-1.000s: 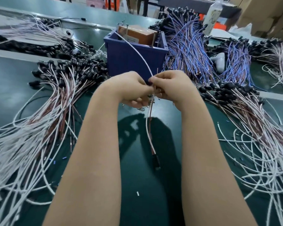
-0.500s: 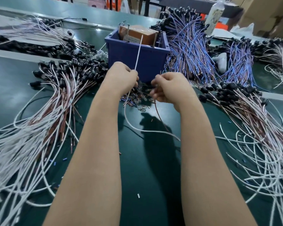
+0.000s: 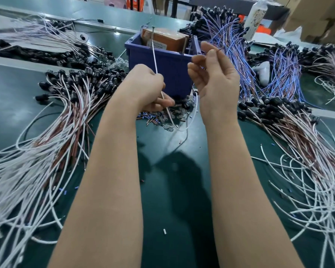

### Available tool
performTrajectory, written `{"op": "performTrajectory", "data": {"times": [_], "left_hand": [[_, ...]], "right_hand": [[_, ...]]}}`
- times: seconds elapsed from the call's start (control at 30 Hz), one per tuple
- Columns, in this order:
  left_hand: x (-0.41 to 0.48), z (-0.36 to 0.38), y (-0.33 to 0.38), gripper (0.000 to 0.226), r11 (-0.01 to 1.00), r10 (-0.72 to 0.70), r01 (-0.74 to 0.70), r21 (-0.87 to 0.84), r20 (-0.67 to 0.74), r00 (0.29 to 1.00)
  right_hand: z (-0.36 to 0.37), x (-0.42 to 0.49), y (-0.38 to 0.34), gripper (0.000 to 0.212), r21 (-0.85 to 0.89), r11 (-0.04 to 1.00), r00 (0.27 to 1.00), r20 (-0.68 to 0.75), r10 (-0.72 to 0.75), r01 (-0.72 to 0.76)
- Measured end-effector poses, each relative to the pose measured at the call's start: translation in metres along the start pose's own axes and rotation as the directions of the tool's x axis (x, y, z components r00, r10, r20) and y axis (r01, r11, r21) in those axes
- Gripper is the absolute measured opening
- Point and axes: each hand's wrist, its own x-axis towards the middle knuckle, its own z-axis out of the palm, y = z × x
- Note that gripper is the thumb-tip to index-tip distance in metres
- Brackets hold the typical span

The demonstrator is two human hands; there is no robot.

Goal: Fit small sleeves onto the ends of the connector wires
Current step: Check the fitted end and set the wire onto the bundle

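above the bench (image 3: pixel 12 97): left hand (image 3: pixel 143 88) grips white wire (image 3: pixel 154 53), likely light and springy; right hand (image 3: pixel 215 82) pinches brown wire (image 3: pixel 219 49); best held near tips.

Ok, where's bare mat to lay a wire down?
Best between the forearms, on the green mat. Another bare patch far left, between the rail and left wire bundle. Crowded: sleeve pile before the blue bin, and right wire bundle.
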Motion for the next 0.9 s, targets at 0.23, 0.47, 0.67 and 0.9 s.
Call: {"op": "performTrajectory", "data": {"times": [0.23, 0.47, 0.67, 0.9], "left_hand": [[-0.003, -0.001, 0.002, 0.019, 0.999, -0.036, 0.036, 0.011, 0.033, 0.999], [0.001, -0.002, -0.005, 0.017, 0.996, -0.048, 0.047, 0.074, 0.009, 0.999], [0.002, -0.001, -0.005, 0.02, 0.996, -0.046, 0.044, 0.08, 0.025, 0.999], [0.003, 0.0, -0.006, 0.016, 0.994, -0.05, 0.049, 0.102, -0.001, 0.999]], "right_hand": [[-0.014, 0.005, -0.002, 0.028, 0.419, 0.895, 0.981, -0.046, 0.19, -0.153], [-0.033, 0.008, 0.019, 0.028, -0.18, 0.909, 0.896, -0.322, 0.306, -0.375], [-0.04, 0.019, 0.019, 0.022, -0.106, 0.91, 0.848, -0.418, 0.325, -0.401], [-0.046, 0.012, 0.026, 0.025, -0.704, 0.595, 0.921, -0.291, 0.257, -0.389]]}}
